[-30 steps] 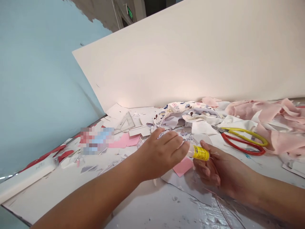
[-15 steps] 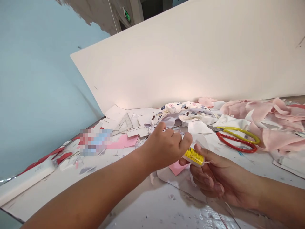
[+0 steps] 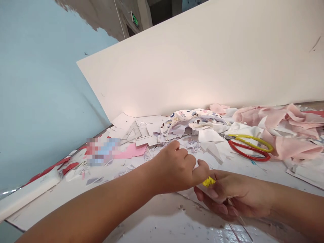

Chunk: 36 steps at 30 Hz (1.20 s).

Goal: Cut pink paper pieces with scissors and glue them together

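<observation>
One tube (image 3: 209, 182), pale with a yellow label, is held above the surface (image 3: 152, 219), between the two hands and mostly covered by them. Right hand (image 3: 234, 194): thumb and fingers are closed around the tube's body. Left hand (image 3: 177, 168): fingers are curled in, with the thumb bent beside the tube; whether the tube's end is gripped there cannot be told. One pair of scissors (image 3: 249, 145), with one red and one yellow handle, is laid to the right, towards the back edge. Patterned cloth (image 3: 179, 117), printed with flowers and leaves, is bunched near the back edge; pink cloth (image 3: 255, 115) is heaped to its right. One clear triangle ruler (image 3: 138, 130) is placed near the back left corner, and pink paper (image 3: 130, 151) is set just in front of it. One white roll (image 3: 37, 187) is laid along the left edge, with red scraps (image 3: 70, 167) near its far end. Thin strands (image 3: 236, 233) are seen below the right hand. The back edge is bordered by a large white board (image 3: 189, 67), the left side by a blue wall (image 3: 37, 84).
</observation>
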Motion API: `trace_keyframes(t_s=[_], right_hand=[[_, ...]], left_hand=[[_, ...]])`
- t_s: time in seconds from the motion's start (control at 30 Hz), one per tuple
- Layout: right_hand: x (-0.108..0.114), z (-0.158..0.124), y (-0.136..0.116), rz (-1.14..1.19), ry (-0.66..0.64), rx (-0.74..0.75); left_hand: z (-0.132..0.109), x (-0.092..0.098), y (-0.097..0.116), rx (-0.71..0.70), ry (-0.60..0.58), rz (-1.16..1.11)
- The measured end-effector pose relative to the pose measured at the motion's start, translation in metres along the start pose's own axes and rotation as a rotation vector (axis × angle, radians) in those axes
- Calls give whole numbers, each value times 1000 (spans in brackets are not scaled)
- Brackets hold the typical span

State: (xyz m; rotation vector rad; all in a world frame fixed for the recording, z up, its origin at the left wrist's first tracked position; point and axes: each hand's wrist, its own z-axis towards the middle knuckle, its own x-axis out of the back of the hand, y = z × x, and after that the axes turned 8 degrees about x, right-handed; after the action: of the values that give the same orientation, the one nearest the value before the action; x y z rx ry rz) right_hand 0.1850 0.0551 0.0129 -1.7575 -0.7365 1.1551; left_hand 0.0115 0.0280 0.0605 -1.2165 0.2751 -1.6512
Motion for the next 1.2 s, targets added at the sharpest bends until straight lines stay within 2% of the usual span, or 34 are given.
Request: trace_keyframes(t_s=[0.17, 0.27, 0.4, 0.47, 0.7, 0.83, 0.97, 1.1, 1.2], right_hand=[[-3, 0, 2, 153, -45, 120], [-4, 0, 4, 218, -76, 111], [-9, -2, 5, 113, -64, 43], [-11, -3, 4, 74, -54, -7], [-15, -3, 0, 4, -2, -115], [-15, -2, 2, -114, 16, -131], [-13, -3, -1, -48, -22, -123], [-6, -2, -3, -17, -8, -72], [0, 0, -3, -14, 43, 43]], left_hand=[[3, -2, 1, 106, 169, 77], [1, -8, 6, 66, 241, 92], [1, -13, 14, 47, 261, 37], [3, -12, 15, 17, 225, 9], [5, 5, 14, -22, -72, 0], [0, 8, 20, -34, -121, -3], [-1, 9, 21, 24, -105, -9], [-1, 20, 9, 100, -213, -187], [-7, 26, -6, 310, -174, -363]])
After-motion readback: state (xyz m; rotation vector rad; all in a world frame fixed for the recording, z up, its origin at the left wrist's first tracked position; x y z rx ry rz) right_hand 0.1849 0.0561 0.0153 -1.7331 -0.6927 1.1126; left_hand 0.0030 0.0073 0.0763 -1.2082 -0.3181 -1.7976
